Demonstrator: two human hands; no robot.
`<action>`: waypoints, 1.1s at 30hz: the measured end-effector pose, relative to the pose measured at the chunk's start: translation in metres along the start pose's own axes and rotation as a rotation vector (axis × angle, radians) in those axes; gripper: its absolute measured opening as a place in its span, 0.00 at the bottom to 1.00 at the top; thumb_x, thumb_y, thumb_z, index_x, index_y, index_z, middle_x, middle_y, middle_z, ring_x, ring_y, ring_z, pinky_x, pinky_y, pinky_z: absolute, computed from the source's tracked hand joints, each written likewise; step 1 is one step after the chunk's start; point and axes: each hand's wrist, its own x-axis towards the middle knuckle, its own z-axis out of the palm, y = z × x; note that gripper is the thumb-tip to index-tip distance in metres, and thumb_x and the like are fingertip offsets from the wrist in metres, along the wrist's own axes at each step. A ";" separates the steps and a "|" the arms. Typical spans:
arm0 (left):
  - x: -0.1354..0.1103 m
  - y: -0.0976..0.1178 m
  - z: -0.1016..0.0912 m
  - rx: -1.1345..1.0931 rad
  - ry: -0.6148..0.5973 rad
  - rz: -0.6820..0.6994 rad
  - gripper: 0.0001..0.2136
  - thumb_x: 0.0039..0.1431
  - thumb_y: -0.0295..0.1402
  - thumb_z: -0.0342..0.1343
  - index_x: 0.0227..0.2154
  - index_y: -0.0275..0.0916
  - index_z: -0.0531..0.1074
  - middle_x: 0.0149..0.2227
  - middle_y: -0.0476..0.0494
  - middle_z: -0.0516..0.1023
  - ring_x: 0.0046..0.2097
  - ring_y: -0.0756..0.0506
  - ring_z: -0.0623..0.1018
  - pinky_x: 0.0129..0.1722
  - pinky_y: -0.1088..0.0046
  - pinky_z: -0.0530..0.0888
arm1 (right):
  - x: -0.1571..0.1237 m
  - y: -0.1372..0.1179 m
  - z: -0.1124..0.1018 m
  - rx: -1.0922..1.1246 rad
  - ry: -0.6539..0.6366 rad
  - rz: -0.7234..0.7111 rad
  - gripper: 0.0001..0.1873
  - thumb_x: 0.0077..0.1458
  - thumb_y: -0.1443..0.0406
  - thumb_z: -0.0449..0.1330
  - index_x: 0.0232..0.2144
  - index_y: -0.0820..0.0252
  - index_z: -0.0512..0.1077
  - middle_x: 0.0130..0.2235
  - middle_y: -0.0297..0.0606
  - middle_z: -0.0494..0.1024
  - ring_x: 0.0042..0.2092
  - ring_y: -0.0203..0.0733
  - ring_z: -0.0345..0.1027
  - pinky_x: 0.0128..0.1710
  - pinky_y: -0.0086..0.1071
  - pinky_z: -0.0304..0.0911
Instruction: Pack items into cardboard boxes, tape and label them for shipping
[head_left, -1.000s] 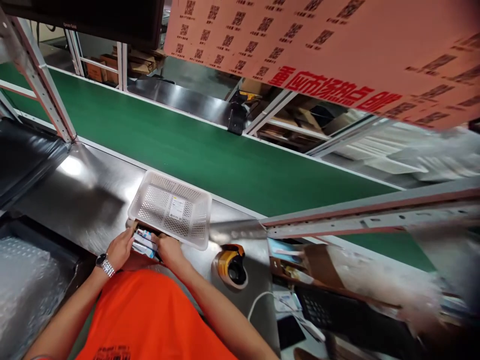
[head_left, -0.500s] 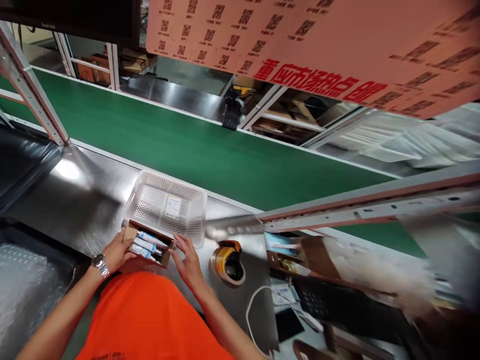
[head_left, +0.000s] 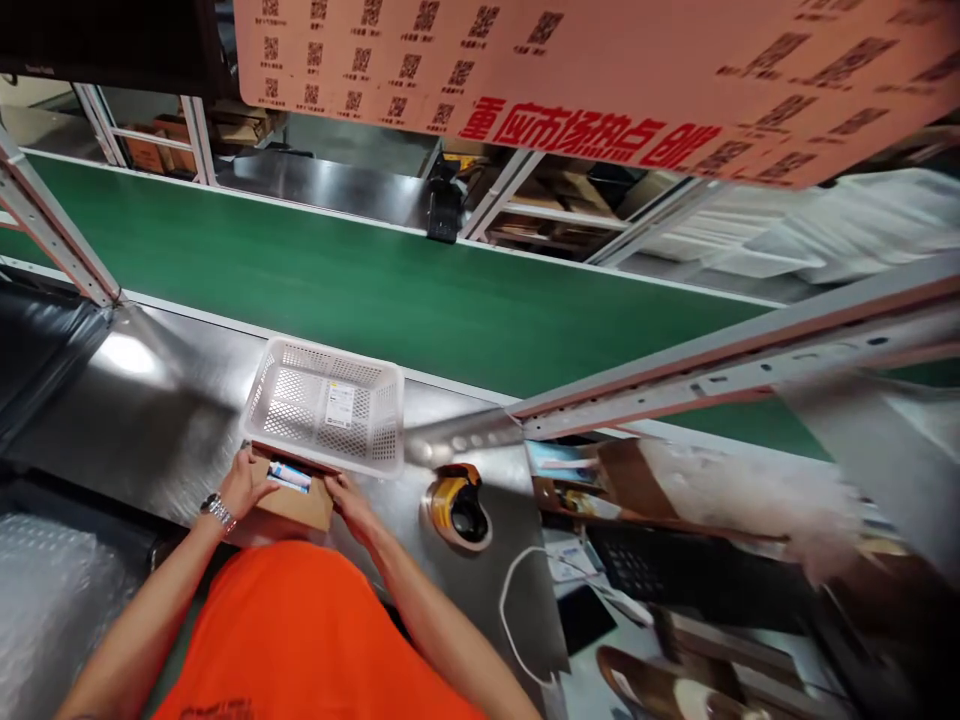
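A small brown cardboard box (head_left: 298, 503) rests on the steel worktop right in front of my orange shirt. Its near flap is folded over most of the top, and a blue and white packet (head_left: 289, 474) shows in the gap that is left. My left hand (head_left: 246, 482), with a wristwatch, holds the box's left side. My right hand (head_left: 346, 500) presses on the flap at the box's right edge. A white perforated plastic basket (head_left: 324, 410) with a label inside stands just behind the box, touching it.
A green conveyor belt (head_left: 390, 290) runs across behind the steel worktop (head_left: 157, 410). A yellow tape dispenser (head_left: 459, 505) sits right of the box, with a white cable, a keyboard (head_left: 660, 570) and papers farther right. Bubble wrap (head_left: 45, 600) lies at the lower left. A pink code sheet hangs overhead.
The box stood open with its packets showing; now the near flap is folded over most of them. My right hand has moved onto the flap. The view has shifted left.
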 end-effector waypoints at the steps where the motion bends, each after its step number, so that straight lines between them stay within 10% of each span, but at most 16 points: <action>1: 0.000 -0.002 0.003 -0.060 0.024 -0.017 0.30 0.58 0.41 0.73 0.60 0.39 0.69 0.61 0.31 0.79 0.62 0.30 0.82 0.64 0.46 0.81 | -0.002 -0.002 -0.002 0.039 -0.035 0.029 0.39 0.59 0.30 0.60 0.50 0.54 0.81 0.48 0.50 0.90 0.49 0.58 0.84 0.49 0.50 0.80; 6: -0.006 -0.010 0.010 -0.394 0.070 -0.043 0.56 0.53 0.40 0.77 0.79 0.44 0.50 0.76 0.29 0.68 0.75 0.31 0.73 0.74 0.49 0.73 | -0.006 0.000 0.008 0.103 0.080 0.111 0.38 0.67 0.34 0.48 0.52 0.54 0.79 0.49 0.49 0.88 0.49 0.56 0.82 0.47 0.46 0.79; 13: 0.005 -0.010 0.012 -0.487 0.119 -0.114 0.29 0.66 0.45 0.62 0.66 0.37 0.73 0.68 0.29 0.81 0.65 0.34 0.82 0.68 0.52 0.77 | -0.009 0.025 0.017 -0.007 0.123 -0.005 0.30 0.61 0.45 0.62 0.60 0.49 0.71 0.46 0.39 0.84 0.48 0.54 0.79 0.50 0.46 0.77; 19: 0.002 -0.007 0.018 -0.551 0.185 -0.076 0.32 0.60 0.53 0.66 0.61 0.40 0.77 0.60 0.32 0.86 0.59 0.32 0.86 0.62 0.53 0.81 | -0.016 0.025 0.027 0.326 0.247 0.049 0.45 0.44 0.37 0.75 0.57 0.49 0.71 0.45 0.39 0.84 0.45 0.57 0.79 0.48 0.49 0.76; 26: -0.005 0.004 0.044 -0.538 0.133 -0.003 0.28 0.64 0.49 0.62 0.63 0.41 0.74 0.63 0.31 0.83 0.63 0.32 0.83 0.65 0.52 0.80 | -0.027 0.041 0.004 0.238 0.299 0.004 0.44 0.47 0.34 0.73 0.58 0.47 0.71 0.51 0.43 0.85 0.47 0.57 0.83 0.46 0.49 0.80; 33: 0.017 -0.007 0.052 -0.426 0.138 0.086 0.24 0.69 0.48 0.57 0.61 0.39 0.73 0.62 0.27 0.82 0.63 0.31 0.82 0.67 0.48 0.78 | -0.036 0.047 0.003 -0.473 0.473 -0.294 0.38 0.65 0.42 0.65 0.68 0.56 0.72 0.67 0.58 0.78 0.69 0.65 0.72 0.71 0.66 0.67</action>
